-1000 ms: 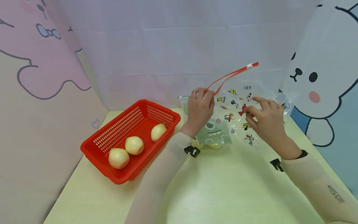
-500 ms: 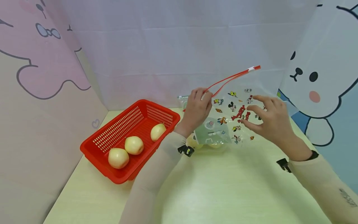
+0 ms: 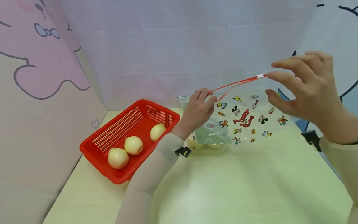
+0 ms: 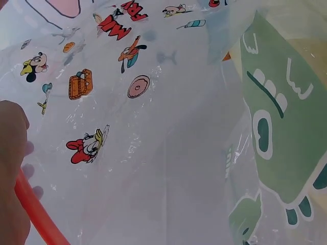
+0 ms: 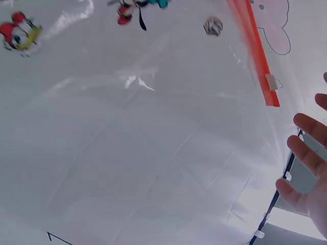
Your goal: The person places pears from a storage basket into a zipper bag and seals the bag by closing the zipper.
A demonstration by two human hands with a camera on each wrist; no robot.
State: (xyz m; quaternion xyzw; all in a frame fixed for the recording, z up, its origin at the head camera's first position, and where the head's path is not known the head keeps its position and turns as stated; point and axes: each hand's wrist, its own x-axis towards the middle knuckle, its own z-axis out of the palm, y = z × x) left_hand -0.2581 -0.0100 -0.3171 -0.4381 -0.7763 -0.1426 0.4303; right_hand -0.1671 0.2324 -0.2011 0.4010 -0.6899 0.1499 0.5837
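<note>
A clear zip bag with cartoon prints hangs from my left hand, which pinches its red zip edge near the left end. In the left wrist view, the red strip runs out beneath the left hand. My right hand is raised with spread fingers, close to the white slider at the strip's right end. In the right wrist view, a gap separates the right hand from the slider. The bag's mouth looks parted at the left.
Behind lies another clear bag with a green monster print, pale yellow round fruits inside. A red basket at left holds three pale yellow fruits. A white cloth backdrop stands behind the table.
My right hand has let go of the printed bag, moving right and up to the slider end. The bag now hangs flatter, its prints spread out. The left hand has barely moved.
</note>
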